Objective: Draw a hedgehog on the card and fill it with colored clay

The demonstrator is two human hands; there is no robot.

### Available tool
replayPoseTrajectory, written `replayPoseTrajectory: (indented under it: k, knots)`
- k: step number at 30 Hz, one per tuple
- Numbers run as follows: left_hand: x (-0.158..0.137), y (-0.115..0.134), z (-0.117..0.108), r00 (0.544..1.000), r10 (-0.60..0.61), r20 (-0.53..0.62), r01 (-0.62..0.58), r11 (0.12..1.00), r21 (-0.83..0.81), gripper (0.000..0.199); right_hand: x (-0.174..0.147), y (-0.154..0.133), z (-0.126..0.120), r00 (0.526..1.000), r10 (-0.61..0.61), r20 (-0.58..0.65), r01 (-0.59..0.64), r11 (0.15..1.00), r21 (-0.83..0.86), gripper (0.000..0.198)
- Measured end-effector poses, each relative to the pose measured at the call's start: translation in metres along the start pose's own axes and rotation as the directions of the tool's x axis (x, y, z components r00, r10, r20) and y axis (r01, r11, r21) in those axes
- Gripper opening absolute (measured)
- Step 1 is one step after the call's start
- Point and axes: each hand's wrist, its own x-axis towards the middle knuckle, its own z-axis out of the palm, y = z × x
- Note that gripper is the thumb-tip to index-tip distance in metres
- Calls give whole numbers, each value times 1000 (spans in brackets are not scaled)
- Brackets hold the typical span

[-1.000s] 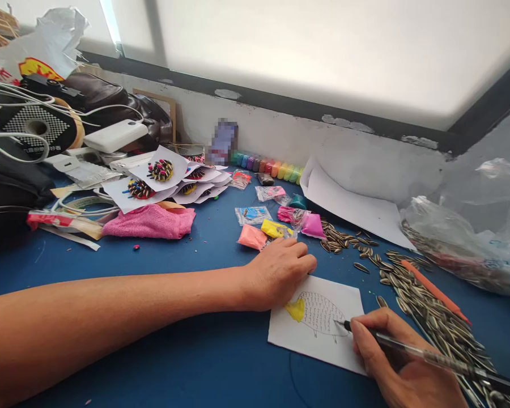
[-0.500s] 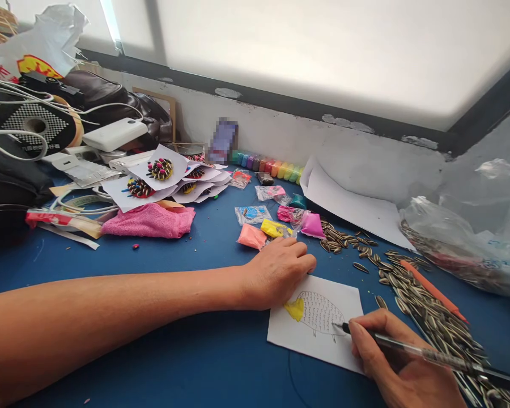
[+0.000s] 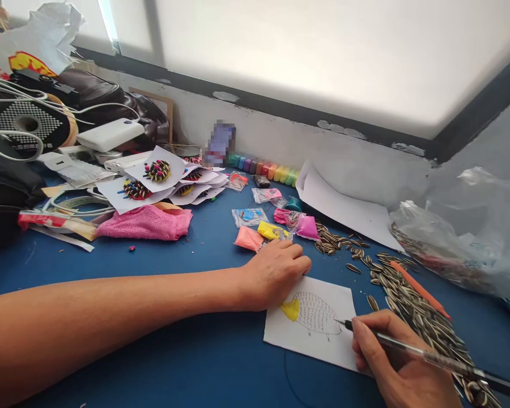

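Observation:
My right hand (image 3: 402, 354) pinches a pen (image 3: 425, 352) with a clear barrel. The pen's tip is at the right edge of an oval outline drawn on a small white sheet of paper (image 3: 276, 334). Rows of short marks fill the oval, two small legs stand beneath it, and a patch at its left end is yellow. My left hand (image 3: 276, 272) rests in a loose fist over the sheet's upper left corner. Its fingers curl downward, so whatever is under them is hidden. Just beyond it lie a yellow packet (image 3: 274, 231) and an orange packet (image 3: 249, 239).
Striped sunflower seeds (image 3: 420, 317) spread along the right, with an orange stick (image 3: 420, 289) on them. A plastic bag (image 3: 459, 238) sits behind. Seed-covered cards (image 3: 155, 170), a pink cloth (image 3: 144, 222) and a white power bank (image 3: 110, 135) crowd the left. Coloured clay packs (image 3: 266, 170) line the wall.
The pen tip has shifted slightly right across the drawing, to the oval's right edge. My left hand stays on the sheet's corner. The whole view has shifted a little.

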Motion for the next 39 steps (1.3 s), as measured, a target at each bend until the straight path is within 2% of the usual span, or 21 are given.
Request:
replayPoseTrajectory:
  k: [5, 8, 15, 21, 28, 34, 39]
  knots:
    - [-1, 0, -1, 1000, 7, 10, -7, 1000, -2, 14, -3, -5, 0, 998, 6, -66, -9, 999, -41, 27]
    - [-1, -1, -2, 1000, 7, 11, -7, 1000, -1, 14, -4, -4, 0, 999, 0, -38, -1, 999, -44, 27]
    - [-1, 1, -2, 1000, 0, -12, -1, 1000, -24, 17, -4, -3, 3, 999, 34, 20, -35, 999, 32, 27]
    - [-1, 1, -4, 1000, -11, 3, 11, 999, -38, 16, -8, -11, 10, 996, 80, -37, -75, 991, 108, 26]
    - [-1, 1, -3, 1000, -13, 6, 14, 999, -50, 17, -7, -11, 8, 997, 51, -49, -50, 998, 34, 27]
    - [-1, 2, -4, 1000, -15, 13, 15, 999, -46, 16, -2, -4, 2, 998, -40, 50, 40, 999, -3, 27]
    - [-1, 2, -5, 1000, -12, 8, 12, 999, -53, 16, -1, -3, 1, 999, -29, 39, 29, 1000, -9, 30]
